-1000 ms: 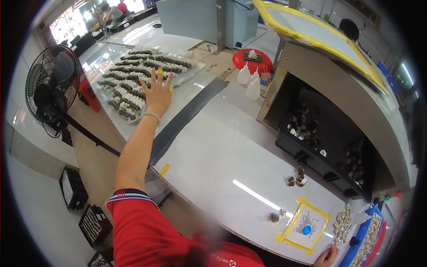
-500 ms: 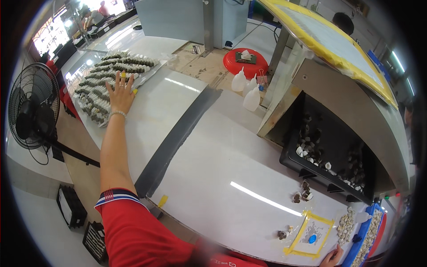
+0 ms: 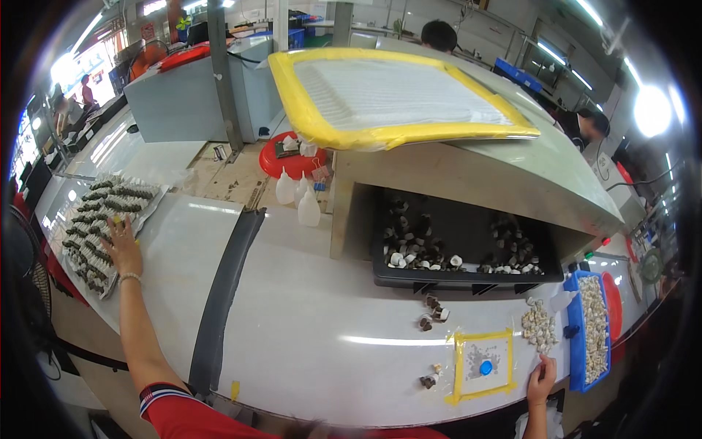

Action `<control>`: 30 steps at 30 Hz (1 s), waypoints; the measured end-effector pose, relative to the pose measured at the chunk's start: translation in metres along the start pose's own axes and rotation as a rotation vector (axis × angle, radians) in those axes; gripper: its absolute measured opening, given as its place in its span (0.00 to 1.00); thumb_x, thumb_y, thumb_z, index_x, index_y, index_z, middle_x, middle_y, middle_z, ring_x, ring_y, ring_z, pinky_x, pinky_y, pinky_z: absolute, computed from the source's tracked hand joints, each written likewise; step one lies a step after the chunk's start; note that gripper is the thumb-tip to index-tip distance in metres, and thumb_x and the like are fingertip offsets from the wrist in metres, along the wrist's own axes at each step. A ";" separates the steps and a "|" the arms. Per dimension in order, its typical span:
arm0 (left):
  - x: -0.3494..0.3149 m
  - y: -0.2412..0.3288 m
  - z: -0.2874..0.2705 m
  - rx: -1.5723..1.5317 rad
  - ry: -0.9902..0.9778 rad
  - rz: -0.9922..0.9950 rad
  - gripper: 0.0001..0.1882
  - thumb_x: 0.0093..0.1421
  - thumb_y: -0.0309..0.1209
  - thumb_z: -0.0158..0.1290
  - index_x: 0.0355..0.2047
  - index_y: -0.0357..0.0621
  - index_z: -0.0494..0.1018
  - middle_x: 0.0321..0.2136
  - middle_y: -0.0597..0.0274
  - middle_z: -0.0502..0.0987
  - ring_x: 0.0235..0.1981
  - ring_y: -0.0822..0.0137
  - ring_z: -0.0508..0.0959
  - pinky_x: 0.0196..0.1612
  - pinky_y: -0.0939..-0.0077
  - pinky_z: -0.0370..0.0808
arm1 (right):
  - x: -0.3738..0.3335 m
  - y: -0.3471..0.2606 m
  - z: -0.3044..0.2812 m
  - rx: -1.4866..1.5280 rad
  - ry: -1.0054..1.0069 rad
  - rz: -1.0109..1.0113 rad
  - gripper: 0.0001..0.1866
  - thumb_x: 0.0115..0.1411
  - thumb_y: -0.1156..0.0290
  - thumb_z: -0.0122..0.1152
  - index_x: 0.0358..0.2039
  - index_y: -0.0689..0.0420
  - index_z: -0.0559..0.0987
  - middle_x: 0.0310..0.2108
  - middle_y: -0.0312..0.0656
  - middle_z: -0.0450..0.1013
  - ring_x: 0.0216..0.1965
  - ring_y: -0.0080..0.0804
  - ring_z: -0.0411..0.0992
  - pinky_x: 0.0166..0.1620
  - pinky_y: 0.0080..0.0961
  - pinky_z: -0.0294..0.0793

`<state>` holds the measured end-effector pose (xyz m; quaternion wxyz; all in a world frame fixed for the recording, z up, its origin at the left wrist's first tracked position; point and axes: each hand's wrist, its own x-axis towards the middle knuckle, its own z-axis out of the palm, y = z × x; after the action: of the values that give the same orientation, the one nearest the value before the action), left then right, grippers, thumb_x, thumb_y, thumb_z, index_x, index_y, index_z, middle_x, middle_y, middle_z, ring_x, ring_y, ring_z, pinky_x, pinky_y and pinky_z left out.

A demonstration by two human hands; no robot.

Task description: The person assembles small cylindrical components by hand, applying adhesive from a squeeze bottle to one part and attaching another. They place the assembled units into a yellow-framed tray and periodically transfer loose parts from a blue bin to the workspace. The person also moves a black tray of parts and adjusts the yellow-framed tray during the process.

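Observation:
My left hand (image 3: pixel 124 250), yellow coverings on two of its fingers, lies with spread fingers on rows of small white and dark pieces (image 3: pixel 99 219) on a pale sheet at the far left of the table. At the front right, my right hand (image 3: pixel 541 379) is closed, its fingers curled together; what they hold, if anything, is too small to make out. Just beyond it lies a loose heap of small whitish pieces (image 3: pixel 539 327). To its left, a yellow-taped square (image 3: pixel 459 380) carries a round blue cap (image 3: pixel 486 368).
A black tray (image 3: pixel 468 279) of dark and white pieces sits in a box-shaped housing (image 3: pixel 453 172). A blue bin (image 3: pixel 575 351) of whitish pieces stands right. White squeeze bottles (image 3: pixel 308 210) stand near a red stool (image 3: pixel 274 159). A dark strip (image 3: pixel 228 293) crosses the table. Other people are behind.
The view has swung to the right, bringing my right hand and the housing more fully into sight. My left hand remains spread on the rows of pieces.

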<state>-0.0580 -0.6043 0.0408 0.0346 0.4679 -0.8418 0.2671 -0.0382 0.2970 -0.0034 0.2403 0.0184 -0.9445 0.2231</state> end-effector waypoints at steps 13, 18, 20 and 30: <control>-0.093 0.118 -0.336 -1.829 -0.205 0.376 0.16 0.56 0.44 0.49 0.33 0.43 0.70 0.26 0.65 0.72 0.22 0.74 0.71 0.22 0.80 0.65 | -0.003 0.011 0.002 0.150 0.069 -0.140 0.09 0.50 0.85 0.48 0.33 0.64 0.74 0.26 0.44 0.63 0.26 0.34 0.64 0.30 0.25 0.62; -0.083 0.119 -0.382 -1.261 -0.199 0.440 0.16 0.51 0.42 0.53 0.20 0.39 0.71 0.13 0.64 0.68 0.08 0.72 0.64 0.11 0.77 0.55 | -0.003 0.006 0.003 0.232 0.093 -0.158 0.08 0.49 0.84 0.50 0.30 0.63 0.74 0.25 0.44 0.64 0.26 0.36 0.64 0.28 0.26 0.63; -0.078 0.122 -0.389 -1.210 -0.213 0.425 0.16 0.49 0.41 0.54 0.16 0.39 0.70 0.09 0.65 0.65 0.06 0.72 0.61 0.10 0.76 0.52 | -0.003 0.004 0.001 0.221 0.092 -0.159 0.07 0.48 0.83 0.52 0.29 0.63 0.75 0.25 0.44 0.65 0.25 0.37 0.66 0.28 0.28 0.65; -0.081 0.119 -0.430 -2.043 -0.380 0.232 0.15 0.51 0.31 0.51 0.37 0.34 0.71 0.30 0.52 0.75 0.26 0.62 0.79 0.26 0.63 0.79 | 0.003 0.004 0.001 0.236 0.119 -0.165 0.04 0.47 0.82 0.55 0.26 0.62 0.76 0.23 0.43 0.67 0.25 0.37 0.68 0.28 0.30 0.67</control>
<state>-0.1911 -0.2841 0.3336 0.2550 0.1666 -0.6981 -0.6479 -0.0420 0.2998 -0.0045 0.3098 0.1110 -0.8911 0.3125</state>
